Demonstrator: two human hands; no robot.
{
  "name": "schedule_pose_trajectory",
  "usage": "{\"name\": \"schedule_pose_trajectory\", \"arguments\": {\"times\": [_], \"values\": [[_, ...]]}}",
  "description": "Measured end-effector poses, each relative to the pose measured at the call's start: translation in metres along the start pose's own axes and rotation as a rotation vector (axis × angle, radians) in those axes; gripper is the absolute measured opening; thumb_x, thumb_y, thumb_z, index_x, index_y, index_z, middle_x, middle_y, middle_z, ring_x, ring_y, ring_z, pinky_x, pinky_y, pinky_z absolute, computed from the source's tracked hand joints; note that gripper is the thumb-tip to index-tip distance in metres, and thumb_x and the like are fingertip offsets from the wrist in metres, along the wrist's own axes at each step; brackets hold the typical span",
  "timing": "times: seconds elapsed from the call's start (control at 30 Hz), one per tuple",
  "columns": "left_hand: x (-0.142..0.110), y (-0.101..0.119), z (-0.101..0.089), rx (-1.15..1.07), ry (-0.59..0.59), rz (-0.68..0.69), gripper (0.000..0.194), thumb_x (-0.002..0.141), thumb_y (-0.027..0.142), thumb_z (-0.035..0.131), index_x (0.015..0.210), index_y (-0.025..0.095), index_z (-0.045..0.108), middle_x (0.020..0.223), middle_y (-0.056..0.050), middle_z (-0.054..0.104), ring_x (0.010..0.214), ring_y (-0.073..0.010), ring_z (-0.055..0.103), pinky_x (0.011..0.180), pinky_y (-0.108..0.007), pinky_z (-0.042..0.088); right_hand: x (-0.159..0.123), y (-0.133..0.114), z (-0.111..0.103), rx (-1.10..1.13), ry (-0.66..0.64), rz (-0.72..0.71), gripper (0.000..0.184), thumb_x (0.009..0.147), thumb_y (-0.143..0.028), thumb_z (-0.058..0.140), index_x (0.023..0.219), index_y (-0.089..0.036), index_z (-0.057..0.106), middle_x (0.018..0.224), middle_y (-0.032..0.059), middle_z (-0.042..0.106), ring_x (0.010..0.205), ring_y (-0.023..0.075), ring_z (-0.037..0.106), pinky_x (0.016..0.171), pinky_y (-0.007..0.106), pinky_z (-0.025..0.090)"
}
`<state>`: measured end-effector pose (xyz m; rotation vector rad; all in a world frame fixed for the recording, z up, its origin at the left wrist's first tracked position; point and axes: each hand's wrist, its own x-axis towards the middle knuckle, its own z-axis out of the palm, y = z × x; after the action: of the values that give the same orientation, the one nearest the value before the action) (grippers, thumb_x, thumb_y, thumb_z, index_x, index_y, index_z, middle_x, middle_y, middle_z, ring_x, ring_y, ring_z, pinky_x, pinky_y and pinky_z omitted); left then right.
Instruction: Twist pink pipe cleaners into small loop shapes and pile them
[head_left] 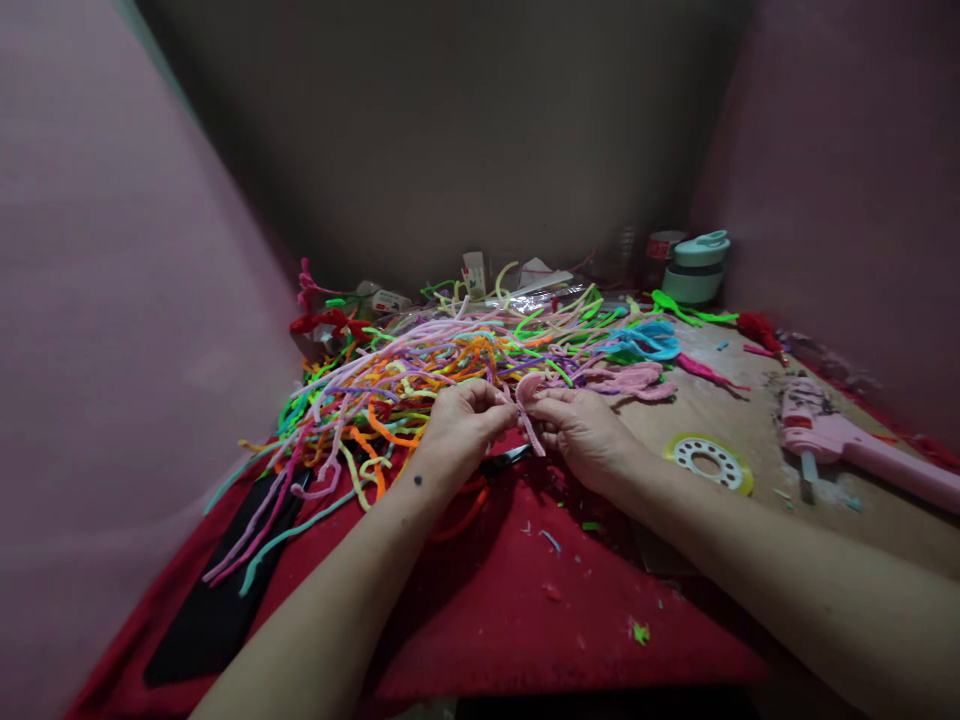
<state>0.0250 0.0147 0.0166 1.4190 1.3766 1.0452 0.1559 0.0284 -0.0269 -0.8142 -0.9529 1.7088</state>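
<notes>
Above the red cloth, my left hand [474,420] and my right hand [576,425] meet with their fingertips close together. Between them is a pale pink pipe cleaner [534,432], bent into a loop at the top with an end hanging down. Both hands pinch it, my right on the loop side and my left at its near edge. Just beyond the hands spreads a heap of colourful pipe cleaners [420,350]. Pink looped pipe cleaners [634,380] lie to the right of it. A dark, shiny tool [510,457] is partly hidden beneath my hands.
A pink glue gun [847,440] and a roll of clear tape [709,463] lie on the brown board [757,400] at right. Behind stands a mint-lidded container [697,268]. A black flat object [217,590] rests at left on the red cloth [480,640], where small scraps are scattered.
</notes>
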Motion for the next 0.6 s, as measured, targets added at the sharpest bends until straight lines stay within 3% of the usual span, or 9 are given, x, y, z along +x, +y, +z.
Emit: {"name": "schedule_pose_trajectory", "arguments": {"times": [0.1,0.23,0.4,0.6], "values": [[-0.001,0.003,-0.001,0.003,0.001,-0.005,0.014,0.062,0.023,0.065,0.061,0.014,0.054,0.047,0.005,0.05,0.039,-0.0045,0.039,0.041,-0.018,0.03,-0.002,-0.003,0.001,0.002,-0.034,-0.01,0.013,0.062,-0.024,0.066,0.064,-0.014,0.059,0.057,-0.0017,0.054,0.048,0.0081,0.047,0.047,0.022,0.036],[-0.001,0.003,-0.006,-0.017,-0.083,-0.048,0.01,0.062,0.021,0.061,0.058,0.014,0.054,0.041,0.005,0.046,0.035,-0.0052,0.037,0.037,-0.02,0.027,-0.004,-0.006,0.002,-0.042,-0.07,-0.053,0.01,0.063,-0.022,0.065,0.066,-0.015,0.058,0.05,-0.0045,0.049,0.041,0.0076,0.042,0.04,0.022,0.033],[0.004,0.0,-0.013,0.01,-0.17,-0.086,0.008,0.062,0.019,0.061,0.058,0.014,0.055,0.039,0.005,0.044,0.033,-0.0054,0.034,0.035,-0.02,0.025,-0.006,-0.012,0.002,-0.236,-0.123,-0.029,0.012,0.065,-0.022,0.06,0.057,-0.016,0.053,0.041,-0.0049,0.046,0.033,0.0071,0.038,0.035,0.022,0.03],[0.003,0.003,-0.016,0.077,-0.173,-0.093,0.01,0.061,0.02,0.06,0.054,0.015,0.054,0.039,0.005,0.043,0.033,-0.0055,0.035,0.035,-0.02,0.026,-0.011,-0.018,0.004,-0.486,-0.127,-0.071,0.018,0.068,-0.025,0.059,0.055,-0.017,0.05,0.038,-0.0048,0.048,0.032,0.0066,0.041,0.037,0.02,0.032]]}}
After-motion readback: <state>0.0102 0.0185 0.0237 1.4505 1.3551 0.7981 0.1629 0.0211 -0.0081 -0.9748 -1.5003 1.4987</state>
